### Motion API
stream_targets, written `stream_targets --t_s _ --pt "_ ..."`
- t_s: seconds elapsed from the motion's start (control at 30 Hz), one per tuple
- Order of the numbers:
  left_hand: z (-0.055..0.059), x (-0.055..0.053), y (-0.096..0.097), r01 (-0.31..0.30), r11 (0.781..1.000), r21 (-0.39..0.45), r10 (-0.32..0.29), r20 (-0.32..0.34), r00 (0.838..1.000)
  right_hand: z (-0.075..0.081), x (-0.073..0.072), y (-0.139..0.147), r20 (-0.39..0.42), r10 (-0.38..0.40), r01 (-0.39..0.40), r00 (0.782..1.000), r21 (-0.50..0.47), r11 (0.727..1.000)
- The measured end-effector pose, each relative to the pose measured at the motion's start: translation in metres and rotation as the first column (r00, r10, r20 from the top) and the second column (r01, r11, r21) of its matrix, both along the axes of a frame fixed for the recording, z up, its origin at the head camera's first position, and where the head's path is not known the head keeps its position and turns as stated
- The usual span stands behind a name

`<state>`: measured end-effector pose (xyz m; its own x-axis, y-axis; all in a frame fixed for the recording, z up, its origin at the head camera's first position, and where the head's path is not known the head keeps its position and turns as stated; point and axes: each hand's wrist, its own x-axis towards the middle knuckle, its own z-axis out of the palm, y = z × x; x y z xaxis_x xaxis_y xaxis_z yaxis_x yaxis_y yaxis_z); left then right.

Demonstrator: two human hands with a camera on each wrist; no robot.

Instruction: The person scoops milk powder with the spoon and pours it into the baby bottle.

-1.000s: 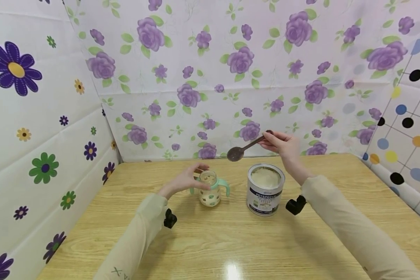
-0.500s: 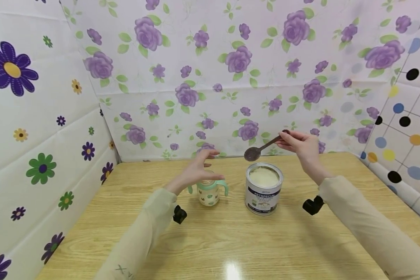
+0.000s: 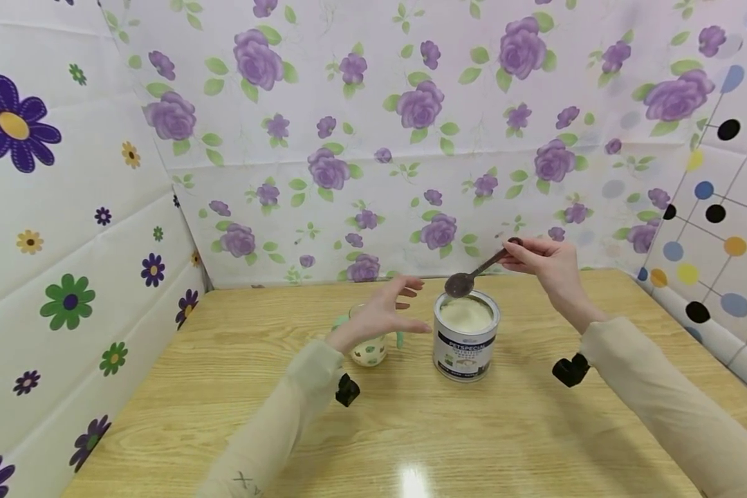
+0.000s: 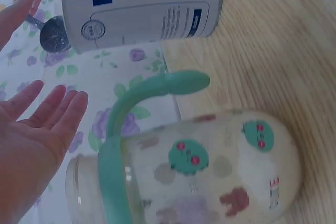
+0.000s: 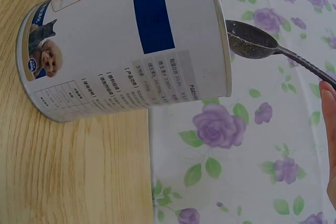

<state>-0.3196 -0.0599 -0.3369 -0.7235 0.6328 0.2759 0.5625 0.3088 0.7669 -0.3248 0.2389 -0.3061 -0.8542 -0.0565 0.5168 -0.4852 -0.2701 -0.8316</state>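
Spoon [image 3: 459,285] in the air, aslant: its dark bowl hung just above the mouth of the tin [image 3: 464,356], the handle rising to the right. Nearest was the pale wooden table [image 3: 380,443], with a bright glare spot at the front. Cream sleeves [image 3: 280,418] crossed over it from both sides, a small black camera [image 3: 347,390] at each wrist. Farther in, the bottle [image 4: 210,166] stood upright, clear, printed with green and brown figures, with a mint collar and handles [image 4: 157,85]. The left hand [image 3: 381,311] partly hid it in the head view; this hand was spread, thumb and fingers well parted, and the thumb tip lay close to the tin's wall, though I could not tell if they touched. To the right of the bottle, the tin stood upright, white with dark blue bands, pale powder [image 3: 465,316] inside. The right hand [image 3: 550,266], above and right of the tin, pinched the spoon near the handle's end. Behind everything hung cloth [image 3: 348,138] with purple roses, flanked by daisies and coloured dots.
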Motion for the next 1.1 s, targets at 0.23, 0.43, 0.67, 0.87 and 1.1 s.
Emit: stream_targets --t_s 0.23,0.43,0.67,0.87,1.1 --pt "-0.009 0.001 0.02 -0.047 0.999 0.011 0.048 -0.006 0.999 -0.004 -0.002 0.003 -0.028 0.012 -0.009 1.0 0.105 0.994" --pt "-0.026 0.0 0.033 -0.08 0.995 0.063 0.079 0.012 0.997 -0.009 -0.006 0.003 -0.033 0.034 -0.027 0.999 0.205 0.978" --pt "-0.035 0.0 0.042 -0.14 0.982 0.126 0.133 0.062 0.989 -0.016 -0.008 0.002 -0.036 0.033 -0.023 0.999 0.241 0.97" --pt "-0.041 -0.001 0.05 -0.156 0.978 0.141 0.144 0.092 0.985 -0.02 -0.006 -0.001 -0.072 0.047 -0.027 0.996 0.247 0.969" --pt "-0.047 0.002 0.054 -0.154 0.976 0.153 0.129 0.16 0.979 -0.023 -0.006 -0.004 -0.116 0.06 -0.029 0.991 0.251 0.968"
